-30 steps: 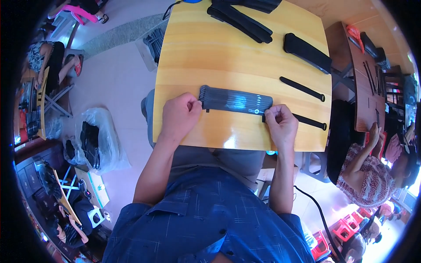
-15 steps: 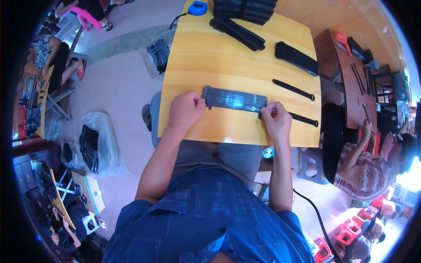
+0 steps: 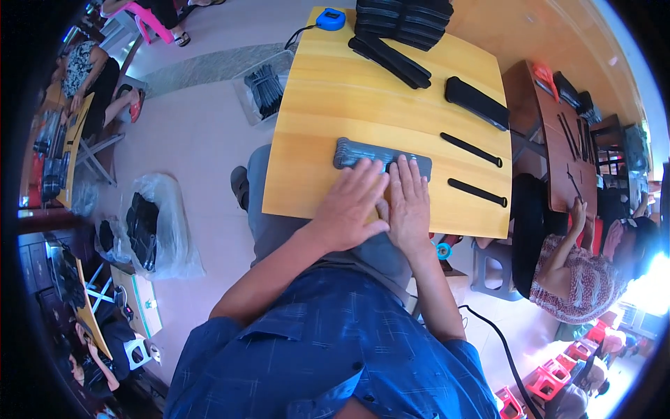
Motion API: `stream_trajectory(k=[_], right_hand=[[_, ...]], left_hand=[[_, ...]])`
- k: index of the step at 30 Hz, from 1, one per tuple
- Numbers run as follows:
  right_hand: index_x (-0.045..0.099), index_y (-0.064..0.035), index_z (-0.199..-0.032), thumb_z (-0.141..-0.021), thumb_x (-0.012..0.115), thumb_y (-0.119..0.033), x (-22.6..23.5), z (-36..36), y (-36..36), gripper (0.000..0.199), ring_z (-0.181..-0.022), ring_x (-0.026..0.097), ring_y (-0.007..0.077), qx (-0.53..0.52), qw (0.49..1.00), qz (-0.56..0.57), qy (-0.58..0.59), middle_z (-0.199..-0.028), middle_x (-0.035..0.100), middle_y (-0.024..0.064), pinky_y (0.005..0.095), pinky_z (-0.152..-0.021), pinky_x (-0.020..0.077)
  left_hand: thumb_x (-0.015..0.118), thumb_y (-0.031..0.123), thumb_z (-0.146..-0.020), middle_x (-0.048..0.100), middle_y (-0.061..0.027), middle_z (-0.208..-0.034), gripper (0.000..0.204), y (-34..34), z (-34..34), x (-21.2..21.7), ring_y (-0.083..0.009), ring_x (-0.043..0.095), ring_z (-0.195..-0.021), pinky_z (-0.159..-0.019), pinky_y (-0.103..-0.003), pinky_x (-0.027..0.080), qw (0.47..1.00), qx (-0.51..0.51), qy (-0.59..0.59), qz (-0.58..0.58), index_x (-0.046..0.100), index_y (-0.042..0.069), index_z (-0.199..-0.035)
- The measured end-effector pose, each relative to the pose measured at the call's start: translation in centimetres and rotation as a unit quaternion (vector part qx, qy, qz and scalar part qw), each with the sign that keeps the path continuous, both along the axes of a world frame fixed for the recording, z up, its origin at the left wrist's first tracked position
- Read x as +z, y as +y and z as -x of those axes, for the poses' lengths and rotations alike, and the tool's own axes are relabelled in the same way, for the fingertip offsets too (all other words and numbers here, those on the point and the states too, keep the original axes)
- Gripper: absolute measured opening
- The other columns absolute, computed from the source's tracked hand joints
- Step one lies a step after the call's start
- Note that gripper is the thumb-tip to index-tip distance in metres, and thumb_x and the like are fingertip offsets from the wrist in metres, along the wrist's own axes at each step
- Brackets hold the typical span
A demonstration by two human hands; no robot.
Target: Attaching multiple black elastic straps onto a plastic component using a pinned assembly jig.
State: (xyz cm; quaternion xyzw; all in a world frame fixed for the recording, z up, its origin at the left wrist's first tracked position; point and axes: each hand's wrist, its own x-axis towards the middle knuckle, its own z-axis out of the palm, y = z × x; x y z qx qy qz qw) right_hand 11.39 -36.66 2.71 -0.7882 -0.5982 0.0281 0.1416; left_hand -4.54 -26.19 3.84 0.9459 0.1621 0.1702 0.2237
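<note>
A long dark grey ribbed strip (image 3: 363,152) lies flat near the front edge of a yellow wooden table (image 3: 328,98). My left hand (image 3: 352,204) and my right hand (image 3: 408,204) rest side by side, palms down, fingers spread. Their fingertips lie on the near edge of the strip's middle and right part. Neither hand grips anything. The strip's left end shows past my fingers.
Two thin black strips (image 3: 472,149) (image 3: 477,193) lie right of my hands. A wider black piece (image 3: 477,103), a stack of black strips (image 3: 405,19) and a blue tape measure (image 3: 330,18) sit farther back. A person (image 3: 579,272) works at the right.
Both hands have left the strip's two ends and come together at its middle, now laid flat and open. The camera has tilted, so the table appears shifted.
</note>
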Motion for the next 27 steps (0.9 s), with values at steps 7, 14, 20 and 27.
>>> stream_trajectory(k=[7,14,20,27], right_hand=[[0.029,-0.0047,-0.165,-0.101,0.054,-0.056,-1.9,-0.9,-0.4,0.086,-0.160,0.022,0.0362,0.026,0.998,0.045,-0.036,-0.173,0.023,0.0181,0.0571,-0.127,0.0215],[0.028,-0.0038,-0.165,-0.100,0.056,-0.057,-0.5,-0.8,-0.3,0.089,-0.161,0.021,0.0358,0.010,0.998,0.059,0.011,-0.173,0.023,0.0178,0.0571,-0.127,0.0217],[0.026,-0.0025,-0.166,-0.100,0.054,-0.062,-0.6,-1.1,-0.8,0.093,-0.161,0.021,0.0359,0.006,0.998,0.067,-0.011,-0.173,0.023,0.0167,0.0568,-0.127,0.0218],[0.027,-0.0023,-0.165,-0.099,0.049,-0.070,-1.0,-2.8,-2.6,0.097,-0.161,0.019,0.0357,-0.049,0.996,0.070,-0.027,-0.174,0.021,0.0163,0.0568,-0.127,0.0216]], left_hand=[[0.066,0.068,-0.088,0.025,-0.0216,-0.171,0.109,0.6,-1.6,-2.1,-0.0379,0.019,-0.161,-0.128,-0.056,0.017,0.997,-0.033,0.059,0.039,0.027,0.000,-0.164],[0.066,0.066,-0.090,0.020,-0.0145,-0.174,0.106,3.8,2.7,-1.9,-0.0314,0.016,-0.162,-0.129,-0.054,0.015,0.989,0.041,0.140,0.001,0.026,0.003,-0.165],[0.068,0.059,-0.092,0.019,-0.0122,-0.175,0.101,3.9,3.1,-1.4,-0.0328,0.015,-0.162,-0.129,-0.053,0.015,0.986,0.056,0.155,0.007,0.025,0.006,-0.166],[0.069,0.055,-0.093,0.021,-0.0128,-0.174,0.098,4.0,2.9,-1.2,-0.0345,0.017,-0.161,-0.130,-0.054,0.014,0.986,0.058,0.154,0.005,0.025,0.005,-0.166]])
